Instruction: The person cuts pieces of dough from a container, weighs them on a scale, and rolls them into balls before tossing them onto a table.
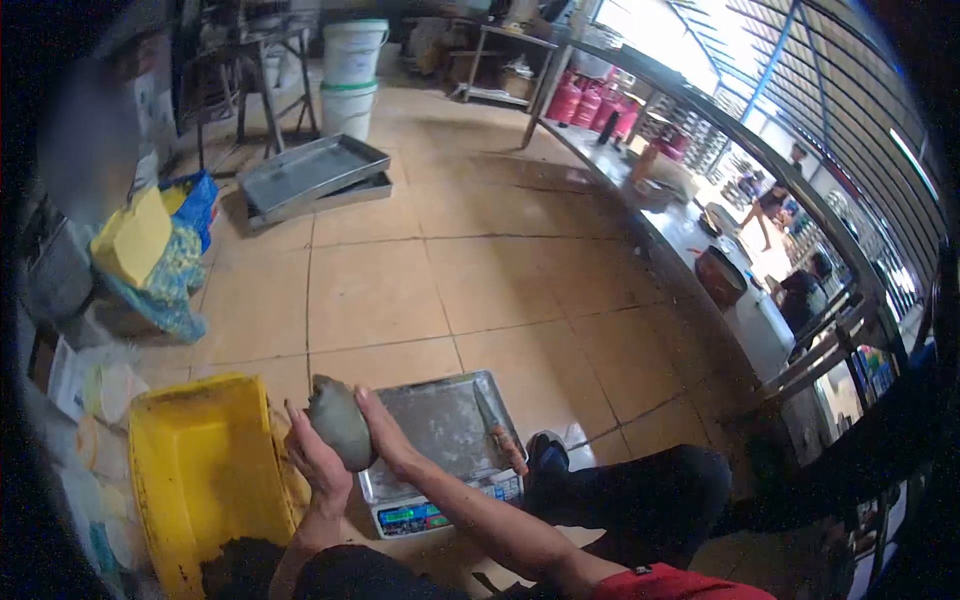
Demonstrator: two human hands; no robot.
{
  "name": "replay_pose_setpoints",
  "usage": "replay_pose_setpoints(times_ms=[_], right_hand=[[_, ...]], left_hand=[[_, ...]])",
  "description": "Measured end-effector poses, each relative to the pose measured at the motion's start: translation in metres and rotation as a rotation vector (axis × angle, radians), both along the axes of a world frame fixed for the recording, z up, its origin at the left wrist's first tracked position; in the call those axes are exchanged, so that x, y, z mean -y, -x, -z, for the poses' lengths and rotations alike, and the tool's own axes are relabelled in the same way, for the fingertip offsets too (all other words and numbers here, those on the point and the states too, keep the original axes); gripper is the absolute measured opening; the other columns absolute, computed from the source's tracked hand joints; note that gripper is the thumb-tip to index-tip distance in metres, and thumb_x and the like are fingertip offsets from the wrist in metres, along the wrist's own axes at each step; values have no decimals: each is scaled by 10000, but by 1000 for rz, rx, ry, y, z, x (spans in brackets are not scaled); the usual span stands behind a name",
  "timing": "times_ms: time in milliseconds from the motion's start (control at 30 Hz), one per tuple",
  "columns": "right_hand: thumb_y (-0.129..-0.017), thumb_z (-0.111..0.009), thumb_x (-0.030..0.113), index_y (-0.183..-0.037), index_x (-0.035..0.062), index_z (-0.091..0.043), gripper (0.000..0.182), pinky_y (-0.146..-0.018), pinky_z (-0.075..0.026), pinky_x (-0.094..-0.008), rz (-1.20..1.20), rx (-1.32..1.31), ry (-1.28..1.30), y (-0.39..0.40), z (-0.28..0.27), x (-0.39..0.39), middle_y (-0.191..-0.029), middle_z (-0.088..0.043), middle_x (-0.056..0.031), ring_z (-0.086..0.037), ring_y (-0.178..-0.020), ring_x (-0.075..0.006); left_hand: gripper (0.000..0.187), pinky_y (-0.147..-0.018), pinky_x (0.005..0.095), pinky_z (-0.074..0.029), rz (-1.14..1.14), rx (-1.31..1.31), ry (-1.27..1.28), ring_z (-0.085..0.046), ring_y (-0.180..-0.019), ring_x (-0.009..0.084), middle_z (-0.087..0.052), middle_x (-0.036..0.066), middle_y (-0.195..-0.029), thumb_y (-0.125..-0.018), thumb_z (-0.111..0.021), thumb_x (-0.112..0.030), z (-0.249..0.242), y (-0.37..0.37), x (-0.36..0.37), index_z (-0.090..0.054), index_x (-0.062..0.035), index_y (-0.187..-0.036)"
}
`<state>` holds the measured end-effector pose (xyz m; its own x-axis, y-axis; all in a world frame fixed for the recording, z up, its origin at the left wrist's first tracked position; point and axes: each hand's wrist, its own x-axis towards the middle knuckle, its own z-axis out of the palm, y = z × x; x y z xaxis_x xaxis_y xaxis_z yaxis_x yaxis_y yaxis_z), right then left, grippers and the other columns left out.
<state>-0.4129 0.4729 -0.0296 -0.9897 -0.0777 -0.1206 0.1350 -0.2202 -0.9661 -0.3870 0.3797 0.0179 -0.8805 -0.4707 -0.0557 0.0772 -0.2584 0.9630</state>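
Note:
A smooth grey-green lump (341, 425), like dough or clay, is held up between my two hands, in front of the scale's left edge. My left hand (322, 462) presses on its left side, fingers pointing up. Against the right side lies my right hand (388, 436), its fingers closed in on the lump. Beside them stands a digital scale (405, 518) with a metal pan (432, 425) and a lit display. A knife (503, 440) with a wrapped, orange-brown handle lies on the pan's right part. Left of my hands is a yellow tub (200, 440) with dark stained edges.
Two metal trays (315, 175) are stacked on the tiled floor, near white buckets (348, 105). Plastic bags (150, 250) are at the left, beside a blurred shape. A long counter (690, 250) with pots runs along the right. My bent leg (640, 495) is right of the scale.

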Motion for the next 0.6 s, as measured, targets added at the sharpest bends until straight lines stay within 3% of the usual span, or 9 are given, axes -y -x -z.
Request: replay_pose_setpoints(times_ms=[100, 133, 233, 267, 367, 400, 500, 533, 600], right_hand=[[-877, -489, 515, -1305, 29, -393, 655, -910, -433, -403, -188, 437, 680, -19, -30, -31, -1244, -492, -137, -514, -1102, -248], [-831, -574, 496, -1247, 35, -471, 629, -819, -490, -379, -63, 445, 596, -17, -28, -37, -1123, -577, -130, -599, -954, -226], [-850, -593, 402, -1120, -2, -547, 489, -785, -510, -314, 100, 326, 396, -27, -55, -68, -1031, -617, -127, -632, -875, -217], [-824, -638, 378, -1074, -29, -561, 485, -750, -502, -284, 167, 224, 180, -25, -41, -70, -971, -628, -129, -630, -817, -184], [-815, -648, 395, -1075, -14, -563, 491, -725, -486, -263, -54, 244, 3, -29, -39, -65, -955, -623, -108, -611, -786, -152], [-791, -665, 423, -1074, 3, -565, 517, -722, -475, -272, -183, 190, 36, -26, -30, -64, -940, -620, -109, -598, -804, -155], [-767, -680, 443, -1052, 9, -566, 531, -726, -473, -302, 105, -84, -250, -29, -33, -61, -907, -618, -110, -593, -830, -177], [-753, -693, 439, -1023, -4, -557, 536, -743, -468, -329, 160, -138, -392, -25, -26, -52, -889, -614, -128, -586, -867, -186], [-716, -723, 446, -906, -9, -567, 517, -773, -450, -335, -23, -112, -407, -21, -70, -55, -948, -588, -157, -568, -911, -218]], left_hand=[[611, -844, 364, -464, 459, 129, -603, -581, -927, 220, -598, 92, -1025, -883, -350, -603, -20, 0, -3, -540, -53, -1071], [645, -890, 381, -444, 707, 179, -730, -569, -980, 230, -594, 103, -1055, -870, -357, -627, -8, 4, 5, -523, -52, -1112], [732, -972, 400, -375, 779, 180, -495, -481, -1132, 248, -526, 122, -1196, -848, -395, -641, 65, 37, 40, -425, -43, -1268], [775, -1012, 402, -326, 473, 117, -266, -391, -1218, 253, -427, 129, -1310, -834, -495, -588, 35, 24, 19, -313, -51, -1363], [760, -1023, 397, -313, 875, -136, -60, -339, -1255, 256, -339, 132, -1375, -830, -581, -480, 15, 5, -10, -283, -57, -1386], [640, -964, 386, -388, 693, -30, 80, -439, -1180, 238, -455, 121, -1279, -814, -630, -411, -1, -1, -24, -416, -52, -1299], [499, -878, 369, -457, 769, 173, -502, -546, -1039, 213, -565, 85, -1118, -820, -617, -420, 29, 18, -13, -530, -65, -1159], [409, -818, 356, -488, 709, 216, -576, -595, -913, 192, -610, 47, -981, -825, -606, -414, 26, 16, -15, -568, -84, -1062], [417, -820, 347, -482, 621, 53, -475, -584, -929, 208, -591, 71, -1015, -831, -591, -405, 23, 13, -11, -554, -75, -1084]])
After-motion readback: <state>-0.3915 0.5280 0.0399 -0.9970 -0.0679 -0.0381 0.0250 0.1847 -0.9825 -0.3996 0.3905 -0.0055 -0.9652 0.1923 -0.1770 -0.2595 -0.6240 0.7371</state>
